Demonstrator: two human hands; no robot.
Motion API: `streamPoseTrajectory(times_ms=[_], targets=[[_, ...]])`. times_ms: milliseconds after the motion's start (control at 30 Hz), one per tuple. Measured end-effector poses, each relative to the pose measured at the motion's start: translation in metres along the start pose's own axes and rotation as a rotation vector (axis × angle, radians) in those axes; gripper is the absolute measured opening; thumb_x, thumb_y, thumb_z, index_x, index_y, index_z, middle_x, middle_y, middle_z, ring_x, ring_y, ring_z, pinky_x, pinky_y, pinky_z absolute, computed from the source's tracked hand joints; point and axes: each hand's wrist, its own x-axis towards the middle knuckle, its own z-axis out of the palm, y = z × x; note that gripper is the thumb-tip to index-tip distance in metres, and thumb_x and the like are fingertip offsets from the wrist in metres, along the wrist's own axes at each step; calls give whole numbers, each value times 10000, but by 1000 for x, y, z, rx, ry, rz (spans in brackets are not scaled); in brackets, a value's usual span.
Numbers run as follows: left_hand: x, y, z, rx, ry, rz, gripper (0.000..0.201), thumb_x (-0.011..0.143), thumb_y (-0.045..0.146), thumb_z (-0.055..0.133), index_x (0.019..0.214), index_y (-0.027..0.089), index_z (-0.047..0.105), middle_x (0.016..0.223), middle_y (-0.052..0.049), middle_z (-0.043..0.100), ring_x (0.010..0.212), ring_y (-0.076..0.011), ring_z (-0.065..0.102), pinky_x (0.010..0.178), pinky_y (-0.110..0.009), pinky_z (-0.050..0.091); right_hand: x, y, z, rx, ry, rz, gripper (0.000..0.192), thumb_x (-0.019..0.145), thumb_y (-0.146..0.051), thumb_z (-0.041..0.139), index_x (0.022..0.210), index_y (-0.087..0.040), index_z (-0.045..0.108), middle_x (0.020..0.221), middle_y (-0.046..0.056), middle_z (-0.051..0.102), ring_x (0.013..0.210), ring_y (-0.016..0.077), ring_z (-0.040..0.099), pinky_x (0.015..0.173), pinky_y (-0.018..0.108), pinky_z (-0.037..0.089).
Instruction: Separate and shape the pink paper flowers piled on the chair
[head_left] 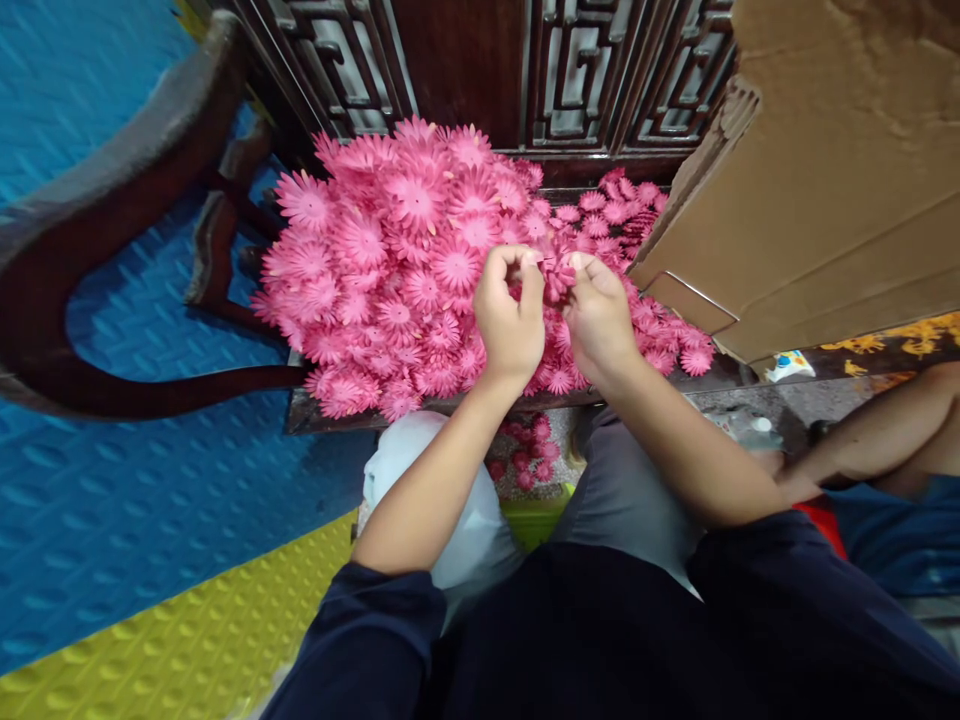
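Note:
My left hand is closed in a pinch, thumb against forefinger, over the flower pile; whatever sits between those fingertips is too small to make out. Close beside it, my right hand pinches what looks like a pink artificial flower, partly merged with the pile behind. The two sets of fingertips are a short gap apart. Beneath and left of them spreads a large heap of pink artificial flowers with many thin petals. Smaller, flatter pink flowers lie to the right of the heap.
A large cardboard box stands at right. Carved dark wood panels rise behind, and a curved wooden armrest is at left. More pink flowers lie below, near a green container. Another person's leg is at right.

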Motion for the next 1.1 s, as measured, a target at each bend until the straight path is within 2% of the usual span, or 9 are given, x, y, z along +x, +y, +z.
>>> streamPoseTrajectory(times_ms=[200, 333, 533, 667, 900, 1000, 1100], targets=[[3, 1, -5, -23, -39, -3, 338, 915, 505, 293, 851, 223, 468, 824, -15, 576, 810, -122, 599, 741, -272, 497, 5, -8, -6, -242, -4, -248, 342, 824, -584, 429, 788, -246, 465, 798, 19, 504, 825, 147, 520, 806, 316, 461], [4, 2, -7, -55, -49, -22, 337, 911, 513, 307, 854, 227, 476, 798, -10, 563, 755, -120, 586, 711, -277, 495, 6, -9, -7, -275, -11, -291, 332, 834, -575, 414, 824, -251, 484, 842, 35, 525, 869, 164, 532, 829, 341, 457], [4, -2, -5, -74, 0, -2, 341, 900, 525, 335, 836, 222, 478, 816, -17, 567, 813, -135, 581, 763, -292, 476, 11, -9, -10, -165, -121, -188, 305, 805, -556, 489, 799, -251, 489, 766, 4, 521, 761, 134, 532, 751, 311, 466], [3, -4, -4, -3, -1, 3, 338, 911, 504, 321, 851, 219, 492, 832, -20, 589, 810, -140, 587, 782, -307, 470, 9, -16, -8, -108, -135, -98, 314, 760, -543, 563, 749, -233, 516, 721, -18, 528, 682, 101, 540, 710, 276, 477], [1, -6, -4, 89, -23, 57, 293, 938, 435, 305, 876, 220, 494, 812, -17, 593, 775, -144, 592, 788, -330, 458, 5, -20, -3, -60, -163, -49, 380, 591, -539, 713, 716, -218, 552, 739, -31, 584, 738, 92, 564, 773, 252, 489], [3, -6, -6, 80, 13, 61, 288, 940, 421, 303, 863, 214, 488, 838, -26, 578, 837, -152, 581, 809, -328, 451, 4, -19, -2, -28, -186, -17, 350, 624, -522, 700, 695, -213, 551, 702, -36, 569, 687, 84, 547, 738, 245, 495], [5, -6, -8, 112, 75, 88, 282, 934, 411, 330, 828, 206, 492, 872, -39, 560, 912, -170, 557, 866, -350, 431, 4, -18, -2, 48, -222, 86, 309, 678, -495, 670, 683, -213, 545, 645, -41, 542, 610, 79, 528, 648, 238, 494]])
